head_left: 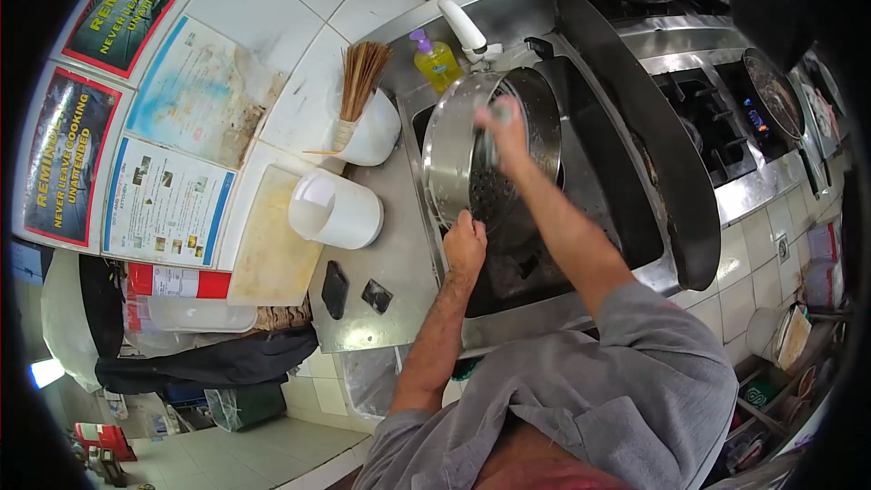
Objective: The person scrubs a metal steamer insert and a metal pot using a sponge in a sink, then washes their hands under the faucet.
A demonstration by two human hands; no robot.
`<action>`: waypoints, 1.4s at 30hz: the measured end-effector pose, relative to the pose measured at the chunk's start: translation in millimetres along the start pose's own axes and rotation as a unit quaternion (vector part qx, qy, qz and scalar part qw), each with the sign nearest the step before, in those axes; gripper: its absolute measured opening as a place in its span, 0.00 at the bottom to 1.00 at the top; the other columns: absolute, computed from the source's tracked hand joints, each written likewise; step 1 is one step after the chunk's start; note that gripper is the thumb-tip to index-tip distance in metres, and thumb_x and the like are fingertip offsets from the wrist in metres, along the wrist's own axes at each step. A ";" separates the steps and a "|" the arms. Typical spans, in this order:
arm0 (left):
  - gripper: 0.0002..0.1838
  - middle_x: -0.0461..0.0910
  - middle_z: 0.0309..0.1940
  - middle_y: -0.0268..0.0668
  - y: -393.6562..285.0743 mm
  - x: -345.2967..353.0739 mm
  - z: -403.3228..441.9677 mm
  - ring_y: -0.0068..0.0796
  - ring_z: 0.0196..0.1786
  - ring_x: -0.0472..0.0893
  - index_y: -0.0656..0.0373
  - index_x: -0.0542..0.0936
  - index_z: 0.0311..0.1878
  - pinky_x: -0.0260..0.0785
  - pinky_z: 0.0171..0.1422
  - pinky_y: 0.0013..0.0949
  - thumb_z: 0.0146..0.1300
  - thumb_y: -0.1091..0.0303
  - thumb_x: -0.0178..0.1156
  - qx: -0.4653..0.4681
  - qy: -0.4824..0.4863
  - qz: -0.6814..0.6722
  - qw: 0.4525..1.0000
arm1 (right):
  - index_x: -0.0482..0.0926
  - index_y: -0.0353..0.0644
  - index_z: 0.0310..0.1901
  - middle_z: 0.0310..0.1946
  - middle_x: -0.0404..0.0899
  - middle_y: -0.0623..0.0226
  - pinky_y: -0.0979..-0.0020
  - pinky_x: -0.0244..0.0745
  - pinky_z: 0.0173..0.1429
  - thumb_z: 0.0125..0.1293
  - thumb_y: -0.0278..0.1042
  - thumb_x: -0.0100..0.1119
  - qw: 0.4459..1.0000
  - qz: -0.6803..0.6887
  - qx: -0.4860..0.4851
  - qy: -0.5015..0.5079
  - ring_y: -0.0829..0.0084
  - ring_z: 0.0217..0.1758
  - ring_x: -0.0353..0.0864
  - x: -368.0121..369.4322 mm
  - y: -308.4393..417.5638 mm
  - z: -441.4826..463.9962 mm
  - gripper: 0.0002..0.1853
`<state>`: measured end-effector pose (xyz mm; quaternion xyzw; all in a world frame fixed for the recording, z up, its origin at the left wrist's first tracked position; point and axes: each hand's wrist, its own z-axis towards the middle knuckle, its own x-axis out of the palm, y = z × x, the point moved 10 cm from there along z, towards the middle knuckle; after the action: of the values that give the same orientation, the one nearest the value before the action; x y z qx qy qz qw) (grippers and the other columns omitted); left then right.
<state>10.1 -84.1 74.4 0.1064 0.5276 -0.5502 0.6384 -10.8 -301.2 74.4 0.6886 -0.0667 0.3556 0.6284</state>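
A large round steel pot (446, 141) stands tilted in the sink (626, 227), its open side facing right. My left hand (465, 243) is closed on the near edge of the pot. My right hand (508, 132) is at the pot's opening, smeared by motion, its fingers curled round something small and greyish that I cannot make out. Dark speckles or holes show on the pot's inner surface. Just behind the pot are a white tap (464, 29) and a yellow soap bottle (437, 62) with a purple pump.
On the left counter stand a white tub (337, 209) and a white container (374, 132) holding a stick brush (359, 82). Two dark flat pieces (335, 290) lie nearby. Right of the sink's dark splash guard (676, 191), a pan (772, 95) sits over a blue flame.
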 end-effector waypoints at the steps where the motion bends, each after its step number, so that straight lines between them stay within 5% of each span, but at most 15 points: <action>1: 0.07 0.73 0.21 0.50 -4.1 1.3 2.5 0.55 0.25 0.75 0.63 0.67 0.28 0.67 0.27 0.49 0.53 0.73 0.55 0.004 0.009 0.010 1.000 | 0.65 0.44 0.41 0.31 0.69 0.70 0.72 0.68 0.37 0.50 0.31 0.67 0.999 -0.002 -0.002 -0.041 0.77 0.32 0.68 -3.3 20.8 21.8 0.20; 4: 0.07 0.74 0.22 0.51 5.6 7.4 4.2 0.56 0.27 0.75 0.64 0.67 0.29 0.67 0.29 0.49 0.53 0.73 0.56 -0.025 0.036 0.013 0.999 | 0.65 0.43 0.41 0.32 0.68 0.69 0.72 0.68 0.36 0.51 0.31 0.66 0.999 -0.028 -0.010 -0.031 0.77 0.32 0.69 2.5 17.6 5.7 0.19; 7: 0.07 0.74 0.22 0.52 2.3 0.9 3.3 0.57 0.29 0.75 0.64 0.68 0.30 0.67 0.31 0.50 0.52 0.73 0.56 -0.011 0.018 -0.031 0.999 | 0.63 0.44 0.37 0.32 0.65 0.71 0.74 0.64 0.49 0.50 0.30 0.67 0.972 -0.183 -0.129 0.067 0.76 0.38 0.67 18.0 -17.6 -86.3 0.19; 8: 0.07 0.74 0.22 0.52 2.7 0.6 2.8 0.57 0.29 0.75 0.64 0.68 0.30 0.67 0.31 0.50 0.52 0.73 0.56 -0.013 0.018 -0.029 0.999 | 0.63 0.42 0.36 0.30 0.64 0.70 0.73 0.64 0.47 0.50 0.30 0.67 0.989 -0.102 -0.057 0.087 0.75 0.36 0.65 17.6 -21.5 -99.8 0.19; 11: 0.07 0.74 0.23 0.53 0.8 1.7 2.1 0.58 0.30 0.75 0.64 0.68 0.31 0.66 0.31 0.51 0.52 0.74 0.56 -0.034 0.030 -0.017 0.999 | 0.63 0.41 0.35 0.27 0.63 0.69 0.72 0.65 0.39 0.53 0.30 0.65 0.959 -0.195 -0.202 -0.030 0.75 0.32 0.65 18.6 40.5 -35.6 0.17; 16: 0.07 0.73 0.23 0.53 4.2 2.5 14.5 0.59 0.28 0.74 0.63 0.66 0.29 0.65 0.30 0.52 0.52 0.74 0.55 -0.026 0.023 -0.022 0.999 | 0.67 0.39 0.38 0.26 0.72 0.60 0.67 0.69 0.39 0.50 0.23 0.62 0.969 -0.152 -0.119 -0.153 0.64 0.32 0.72 -1.6 36.9 55.1 0.15; 20: 0.08 0.74 0.24 0.54 18.2 7.5 14.3 0.60 0.29 0.74 0.63 0.67 0.31 0.65 0.31 0.52 0.52 0.73 0.56 -0.047 0.033 -0.022 0.998 | 0.71 0.39 0.34 0.33 0.71 0.57 0.63 0.69 0.43 0.44 0.20 0.60 0.881 -0.381 -0.275 0.057 0.57 0.37 0.72 55.9 14.7 -100.9 0.13; 23: 0.08 0.73 0.28 0.56 20.1 8.1 6.5 0.61 0.32 0.73 0.64 0.66 0.31 0.65 0.34 0.51 0.52 0.74 0.55 -0.044 0.017 -0.100 0.994 | 0.72 0.38 0.34 0.36 0.71 0.55 0.62 0.68 0.46 0.43 0.20 0.60 0.910 -0.318 -0.227 0.140 0.53 0.39 0.71 53.1 10.1 -91.1 0.13; 25: 0.08 0.72 0.24 0.53 13.9 7.0 8.1 0.59 0.30 0.73 0.63 0.66 0.31 0.65 0.31 0.49 0.53 0.74 0.56 -0.035 0.005 -0.074 0.997 | 0.72 0.39 0.34 0.32 0.73 0.57 0.64 0.69 0.43 0.44 0.18 0.59 0.896 -0.313 -0.315 -0.006 0.59 0.37 0.73 44.2 39.1 -37.1 0.13; 28: 0.08 0.70 0.19 0.50 5.5 3.0 12.7 0.57 0.26 0.72 0.62 0.66 0.30 0.64 0.28 0.48 0.52 0.75 0.56 -0.018 -0.005 -0.059 0.998 | 0.71 0.37 0.34 0.26 0.74 0.63 0.66 0.70 0.36 0.48 0.18 0.55 0.957 -0.236 -0.133 -0.099 0.67 0.29 0.73 21.0 42.1 30.1 0.10; 30: 0.07 0.70 0.19 0.51 0.9 4.2 16.6 0.57 0.26 0.72 0.63 0.66 0.29 0.63 0.28 0.48 0.52 0.76 0.56 -0.017 0.003 -0.064 0.998 | 0.71 0.35 0.36 0.34 0.74 0.50 0.59 0.68 0.46 0.48 0.21 0.57 0.964 -0.210 -0.024 -0.161 0.53 0.41 0.75 8.1 40.1 35.5 0.12; 32: 0.07 0.70 0.22 0.53 1.8 4.9 14.9 0.59 0.29 0.72 0.63 0.66 0.30 0.64 0.29 0.49 0.52 0.76 0.55 -0.011 0.004 -0.071 0.997 | 0.71 0.37 0.35 0.32 0.72 0.54 0.62 0.69 0.44 0.49 0.20 0.57 0.896 -0.359 -0.224 -0.136 0.54 0.39 0.75 28.4 35.7 -19.9 0.10; 36: 0.08 0.71 0.25 0.54 6.6 2.5 -11.6 0.60 0.30 0.72 0.64 0.66 0.31 0.64 0.30 0.50 0.51 0.76 0.55 -0.012 0.002 -0.088 0.996 | 0.73 0.38 0.32 0.30 0.72 0.59 0.66 0.68 0.43 0.47 0.20 0.59 0.892 -0.350 -0.283 0.039 0.61 0.36 0.73 46.1 35.6 -66.6 0.09; 40: 0.07 0.71 0.24 0.53 -1.8 3.2 -21.6 0.59 0.28 0.73 0.64 0.66 0.30 0.64 0.30 0.50 0.53 0.74 0.55 -0.037 0.016 -0.069 0.997 | 0.72 0.38 0.30 0.23 0.71 0.71 0.72 0.66 0.33 0.46 0.18 0.54 0.986 -0.076 -0.032 -0.146 0.78 0.27 0.69 -15.6 26.6 63.4 0.08; 42: 0.06 0.72 0.23 0.51 1.7 2.4 -20.3 0.57 0.28 0.73 0.63 0.67 0.29 0.65 0.29 0.49 0.53 0.74 0.55 -0.050 0.020 -0.069 0.996 | 0.72 0.39 0.31 0.23 0.71 0.71 0.72 0.66 0.33 0.46 0.18 0.53 0.986 -0.065 -0.029 -0.150 0.77 0.27 0.69 -19.2 16.8 73.0 0.08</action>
<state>-0.2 -70.4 63.2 0.0486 0.5733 -0.5636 0.5927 -4.3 -378.0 80.3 0.7187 -0.1255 0.2042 0.6527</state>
